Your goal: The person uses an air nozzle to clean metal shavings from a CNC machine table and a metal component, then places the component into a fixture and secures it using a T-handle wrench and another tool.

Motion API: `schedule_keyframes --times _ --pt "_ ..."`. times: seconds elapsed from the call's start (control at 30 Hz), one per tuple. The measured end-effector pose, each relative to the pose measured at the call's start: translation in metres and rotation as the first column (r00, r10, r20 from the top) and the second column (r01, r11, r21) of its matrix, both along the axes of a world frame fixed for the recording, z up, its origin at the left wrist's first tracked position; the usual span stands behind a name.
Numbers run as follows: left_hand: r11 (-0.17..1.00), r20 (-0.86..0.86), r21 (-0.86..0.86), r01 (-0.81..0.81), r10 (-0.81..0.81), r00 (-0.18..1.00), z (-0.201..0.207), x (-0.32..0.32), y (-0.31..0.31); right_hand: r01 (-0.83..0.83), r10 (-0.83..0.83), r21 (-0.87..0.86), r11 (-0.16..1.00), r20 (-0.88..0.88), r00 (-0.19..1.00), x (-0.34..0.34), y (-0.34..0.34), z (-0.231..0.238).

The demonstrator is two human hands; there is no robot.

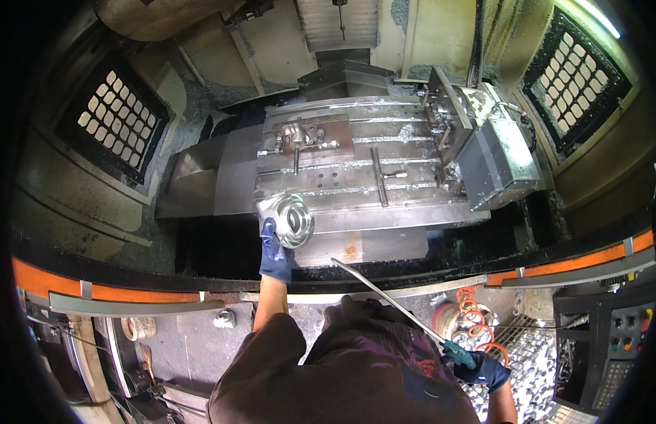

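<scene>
My left hand (274, 256), in a blue glove, grips a shiny round metal housing (278, 210) with a wide bore, held up over the front edge of the slotted machine table (406, 191). The housing's open side is turned to the right. At the lower right my right hand (492, 373), also gloved in blue, is closed round the green handle of an air blow gun (458, 353). Its long thin nozzle points up and left, the tip below and to the right of the housing, apart from it. An orange coiled hose (472, 305) runs beside the right hand.
A fixture plate with clamps (335, 134) sits on the table's left part, a dark bar (379, 177) near its middle. A bulky fixture unit (497, 162) stands at right. Metal chips lie around. At lower right are many metal parts (526, 367) and a control panel (617, 346).
</scene>
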State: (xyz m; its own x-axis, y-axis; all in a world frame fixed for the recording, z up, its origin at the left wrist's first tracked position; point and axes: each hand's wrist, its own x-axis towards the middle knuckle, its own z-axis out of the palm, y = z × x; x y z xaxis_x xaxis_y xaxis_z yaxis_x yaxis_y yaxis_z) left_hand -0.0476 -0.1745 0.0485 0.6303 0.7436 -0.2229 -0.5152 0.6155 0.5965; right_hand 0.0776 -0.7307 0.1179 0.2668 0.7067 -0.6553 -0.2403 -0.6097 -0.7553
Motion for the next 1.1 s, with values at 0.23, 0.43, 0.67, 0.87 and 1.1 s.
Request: schedule_keyframes --times 0.23,0.43,0.67,0.87,1.1 --pt "0.996 -0.121 -0.040 -0.080 0.075 0.990 -0.030 -0.014 0.014 -0.009 0.016 -0.093 0.996 0.081 0.997 0.003 0.022 0.012" --pt "0.974 -0.277 0.228 -0.012 0.076 0.958 -0.028 -0.016 0.015 -0.044 0.051 -0.067 0.997 0.109 0.993 -0.004 0.045 0.033" --pt "0.994 -0.199 0.107 0.032 -0.010 0.980 -0.031 -0.019 0.030 -0.008 0.016 -0.071 0.997 0.122 0.992 -0.013 0.056 0.033" --pt "0.990 -0.258 0.138 0.035 0.002 0.966 -0.025 -0.013 0.033 0.006 -0.005 0.037 0.999 -0.035 0.999 -0.024 0.064 0.037" --pt "0.982 -0.228 0.026 0.187 -0.176 0.958 -0.035 0.024 0.057 -0.176 0.160 -0.201 0.964 -0.093 0.983 -0.030 0.080 0.034"
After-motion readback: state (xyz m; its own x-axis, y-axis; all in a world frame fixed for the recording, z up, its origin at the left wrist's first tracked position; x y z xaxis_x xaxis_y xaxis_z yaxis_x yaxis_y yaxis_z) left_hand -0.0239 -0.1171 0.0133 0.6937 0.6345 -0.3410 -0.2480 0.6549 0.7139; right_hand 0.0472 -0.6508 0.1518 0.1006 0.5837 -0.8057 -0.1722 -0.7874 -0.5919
